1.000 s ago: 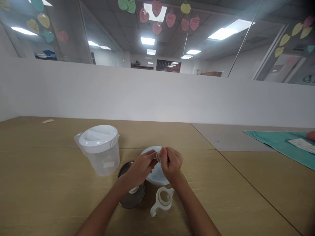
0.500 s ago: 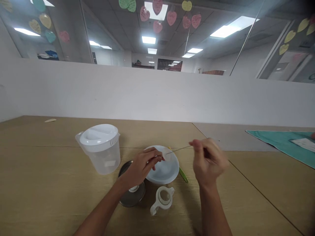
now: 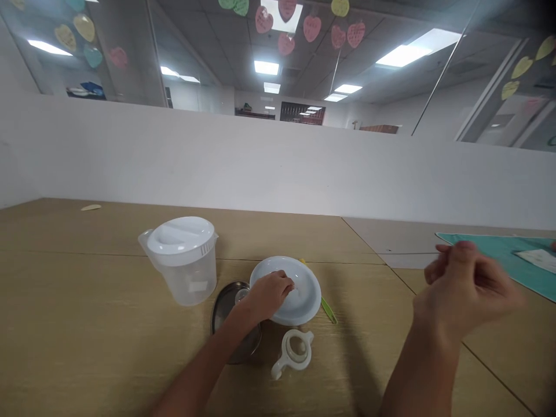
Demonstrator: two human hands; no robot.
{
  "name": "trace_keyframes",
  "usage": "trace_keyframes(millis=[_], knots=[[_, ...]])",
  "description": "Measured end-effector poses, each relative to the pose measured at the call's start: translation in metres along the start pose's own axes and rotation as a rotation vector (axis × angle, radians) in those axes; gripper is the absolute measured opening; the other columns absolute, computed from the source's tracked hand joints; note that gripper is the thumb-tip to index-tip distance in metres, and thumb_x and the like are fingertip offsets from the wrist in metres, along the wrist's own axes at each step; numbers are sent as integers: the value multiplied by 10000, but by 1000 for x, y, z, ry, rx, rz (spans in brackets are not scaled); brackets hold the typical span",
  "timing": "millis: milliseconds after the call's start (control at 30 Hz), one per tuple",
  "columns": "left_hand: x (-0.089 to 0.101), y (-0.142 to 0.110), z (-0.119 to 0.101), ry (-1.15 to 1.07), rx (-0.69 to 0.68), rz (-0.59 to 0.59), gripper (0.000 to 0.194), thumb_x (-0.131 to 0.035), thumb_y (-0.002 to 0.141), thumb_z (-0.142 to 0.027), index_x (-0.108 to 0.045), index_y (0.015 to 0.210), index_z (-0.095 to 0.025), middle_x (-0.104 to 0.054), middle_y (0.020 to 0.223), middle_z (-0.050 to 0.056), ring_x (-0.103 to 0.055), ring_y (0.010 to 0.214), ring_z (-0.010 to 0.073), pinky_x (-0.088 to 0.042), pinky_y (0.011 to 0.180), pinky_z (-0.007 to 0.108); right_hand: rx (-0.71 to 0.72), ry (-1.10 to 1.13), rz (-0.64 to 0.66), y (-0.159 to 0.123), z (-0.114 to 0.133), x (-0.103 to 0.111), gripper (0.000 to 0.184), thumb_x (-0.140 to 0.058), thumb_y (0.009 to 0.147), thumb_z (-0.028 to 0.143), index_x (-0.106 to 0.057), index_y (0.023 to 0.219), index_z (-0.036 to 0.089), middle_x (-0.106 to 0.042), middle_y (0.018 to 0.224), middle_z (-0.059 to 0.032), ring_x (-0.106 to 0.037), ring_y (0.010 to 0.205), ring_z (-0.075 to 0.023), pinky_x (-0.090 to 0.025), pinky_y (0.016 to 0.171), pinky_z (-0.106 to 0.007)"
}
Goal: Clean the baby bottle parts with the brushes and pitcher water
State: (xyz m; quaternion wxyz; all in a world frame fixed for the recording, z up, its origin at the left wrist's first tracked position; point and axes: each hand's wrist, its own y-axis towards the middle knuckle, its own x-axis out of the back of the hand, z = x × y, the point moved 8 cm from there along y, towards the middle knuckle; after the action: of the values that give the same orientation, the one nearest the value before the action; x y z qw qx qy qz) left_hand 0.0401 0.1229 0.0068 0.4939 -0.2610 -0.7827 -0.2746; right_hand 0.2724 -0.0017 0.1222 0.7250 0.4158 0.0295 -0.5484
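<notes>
"Look, the right hand (image 3: 467,289) went far away from the white dish (image 3: 306,313)!"

"Where's the dish?"

"On the worktop (image 3: 108,318), under the left hand (image 3: 269,292). Those fingertips are close together, but I can't tell if they pinch anything."

"And the right one?"

"Curled up and blurry. I can't see anything in it."

"What's around?"

"Metal tray (image 3: 223,304) and jug (image 3: 191,281) left, green stick (image 3: 329,311) right, white ringed tool (image 3: 281,364) nearer us."
</notes>
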Motion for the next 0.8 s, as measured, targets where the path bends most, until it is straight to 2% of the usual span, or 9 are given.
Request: trace_keyframes(millis=[67,167,333,467,533,633,733,800], knots=[[-18,3,18,100,64,57,282,-369,853,-123,-648,890,-126,-590,972,120,-551,881,200,-438,786,330,-96,-98,164,2,-18,-11,239,-624,721,359,-562,592,167,-532,589,6,-408,430,-67,-254,345,-203],[-34,7,34,95,94,89,275,-398,803,-68,-669,828,-99,-595,951,150,-548,904,223,-432,810,358,-226,-277,435,-4,-47,-30,294,-625,703,429,-620,650,140,-556,575,-6,-399,400,-61,-287,338,-198],[-51,12,42,-67,35,122,235,-510,767,-145,-685,922,-172,-633,968,76,-562,920,191,-415,849,297,-351,-499,982,-37,-86,-63,352,-588,709,470,-630,642,127,-615,616,-44,-482,431,-88,-370,381,-205],[-56,15,47,-203,25,164,229,-473,800,-215,-679,894,-175,-673,893,38,-593,834,163,-439,762,249,-434,-545,1290,-68,-113,-76,288,-538,741,394,-623,672,128,-633,656,-51,-547,508,-110,-414,437,-201],[-49,18,48,-289,26,144,272,-399,841,-243,-653,898,-162,-670,905,35,-593,812,141,-442,733,227,-446,-579,1416,-85,-127,-81,253,-510,754,341,-606,652,130,-611,588,-34,-542,490,-106,-420,457,-199],[-26,19,46,-548,54,32,328,-336,869,-311,-604,879,-123,-644,932,69,-579,786,132,-444,712,230,-404,-682,1536,-107,-146,-89,265,-457,785,295,-573,611,133,-579,519,-25,-536,462,-105,-413,466,-195],[-2,14,38,-775,69,-64,361,-357,863,-393,-583,878,-111,-627,890,81,-555,704,123,-442,650,233,-330,-818,1559,-120,-149,-97,292,-426,819,306,-606,676,125,-618,596,-59,-566,504,-118,-394,475,-198],[11,7,27,-791,64,-92,357,-381,858,-409,-585,899,-119,-626,871,71,-543,684,117,-437,636,229,-225,-884,1511,-120,-133,-102,291,-430,832,327,-636,770,131,-649,694,-82,-592,587,-135,-394,512,-203]])
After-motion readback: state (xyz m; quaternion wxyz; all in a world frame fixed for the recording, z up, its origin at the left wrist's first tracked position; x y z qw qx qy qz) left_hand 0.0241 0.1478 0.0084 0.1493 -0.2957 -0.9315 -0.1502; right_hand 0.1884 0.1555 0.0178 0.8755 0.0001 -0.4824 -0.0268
